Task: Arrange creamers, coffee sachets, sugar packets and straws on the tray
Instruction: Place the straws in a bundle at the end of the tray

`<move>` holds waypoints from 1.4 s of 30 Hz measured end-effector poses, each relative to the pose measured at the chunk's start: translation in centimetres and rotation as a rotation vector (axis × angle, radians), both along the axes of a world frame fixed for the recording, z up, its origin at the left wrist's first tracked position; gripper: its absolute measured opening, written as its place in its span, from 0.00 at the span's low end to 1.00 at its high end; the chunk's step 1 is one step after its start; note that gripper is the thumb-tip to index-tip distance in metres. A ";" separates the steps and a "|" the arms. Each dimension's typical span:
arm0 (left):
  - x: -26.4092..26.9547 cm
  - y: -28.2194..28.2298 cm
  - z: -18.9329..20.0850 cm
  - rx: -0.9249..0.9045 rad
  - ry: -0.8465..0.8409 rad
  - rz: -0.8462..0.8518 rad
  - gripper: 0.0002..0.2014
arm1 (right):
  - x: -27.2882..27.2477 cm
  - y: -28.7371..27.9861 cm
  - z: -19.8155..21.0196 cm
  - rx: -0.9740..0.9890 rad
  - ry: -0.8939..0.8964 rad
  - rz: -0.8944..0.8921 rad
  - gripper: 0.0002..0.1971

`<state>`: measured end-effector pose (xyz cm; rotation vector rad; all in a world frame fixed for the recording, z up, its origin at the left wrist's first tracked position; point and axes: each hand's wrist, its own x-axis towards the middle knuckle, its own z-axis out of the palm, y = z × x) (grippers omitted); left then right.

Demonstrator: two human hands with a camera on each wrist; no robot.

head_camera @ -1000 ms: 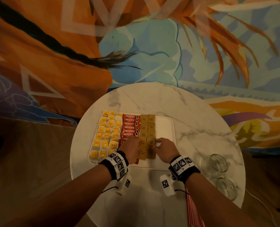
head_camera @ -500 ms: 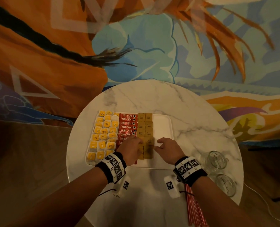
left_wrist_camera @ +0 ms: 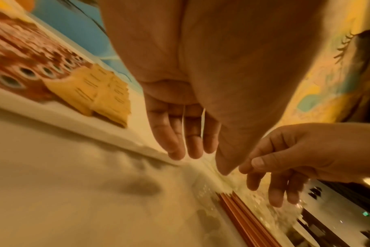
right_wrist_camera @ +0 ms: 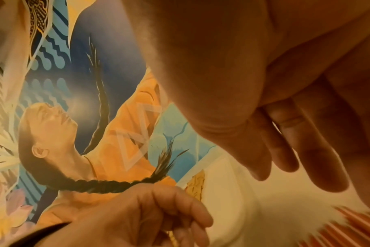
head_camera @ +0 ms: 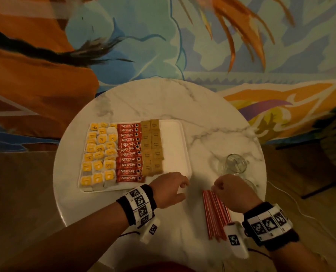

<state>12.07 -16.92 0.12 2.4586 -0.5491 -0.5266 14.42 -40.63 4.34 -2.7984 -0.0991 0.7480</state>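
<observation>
Red straws (head_camera: 215, 213) lying bundled on marble bench (head_camera: 163, 99), just right of white tray (head_camera: 175, 146), whose bare right strip likely awaits them. Right hand (head_camera: 234, 191) hovering over their tips, left hand (head_camera: 169, 190) at tray corner; both grips relaxed, holding nothing.

One tray (head_camera: 183, 154), eleven red coffee sachets (head_camera: 130, 152), two columns of brown sugar packets (head_camera: 151, 147) (overlapping, count unclear), two glasses (head_camera: 236, 163), one bundle of straws (head_camera: 215, 214)

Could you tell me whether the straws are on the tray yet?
Not yet. The straws lie on the table, right of the tray.
</observation>
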 end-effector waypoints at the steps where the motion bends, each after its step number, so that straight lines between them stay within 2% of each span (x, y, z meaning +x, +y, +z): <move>1: -0.1 -0.7 -0.2 0.015 0.012 -0.030 0.22 | -0.6 -0.5 -0.1 -0.014 -0.002 0.018 0.17; 3: -0.5 -2.0 -0.4 0.040 0.037 -0.061 0.22 | -1.5 -1.3 -0.3 -0.041 -0.008 0.047 0.23; 7: -1.0 -4.2 -0.4 0.034 0.124 -0.052 0.09 | -2.9 -2.4 -0.8 -0.090 0.023 0.077 0.14; 9: -1.3 -5.0 -0.4 0.038 0.179 -0.063 0.09 | -3.5 -2.4 -0.6 -0.120 0.053 0.125 0.11; 12: -1.7 -5.7 -0.7 0.062 0.202 -0.048 0.09 | -4.0 -1.9 -0.2 -0.122 0.062 0.165 0.11; 16: -2.4 -6.0 -0.8 0.007 0.215 -0.001 0.07 | -3.9 -1.0 -0.9 -0.087 0.064 0.205 0.11; 18: -2.9 -5.7 -0.6 -0.037 0.236 0.046 0.08 | -3.4 -0.5 -1.8 -0.008 0.071 0.166 0.10; 21: -3.7 -5.1 -0.5 -0.049 0.197 0.104 0.16 | -2.5 0.7 -2.8 0.137 0.095 0.114 0.09; 24: -4.2 -4.4 -0.5 0.011 0.131 0.144 0.22 | -2.0 2.0 -2.5 0.301 0.106 0.113 0.08; 26: -4.4 -3.8 -0.5 0.084 0.091 0.163 0.24 | -1.8 2.9 -2.0 0.399 0.127 0.171 0.07; 29: -4.5 -2.7 -1.0 0.108 0.082 0.207 0.19 | -1.6 3.6 -1.2 0.472 0.158 0.306 0.08; 34: -4.4 -1.4 -1.2 0.132 0.064 0.256 0.22 | -0.4 2.9 -1.6 0.255 0.130 0.331 0.08; 36: -4.3 -1.0 -1.1 0.153 0.060 0.248 0.19 | -0.2 2.7 -1.6 0.228 0.074 0.338 0.07; 39: -3.8 -0.8 -0.5 0.115 0.064 0.236 0.13 | 0.0 3.2 -1.8 0.269 0.007 0.386 0.18; 42: -3.4 -0.3 -0.4 0.156 0.101 0.221 0.14 | 0.1 4.3 -2.7 0.247 -0.073 0.550 0.21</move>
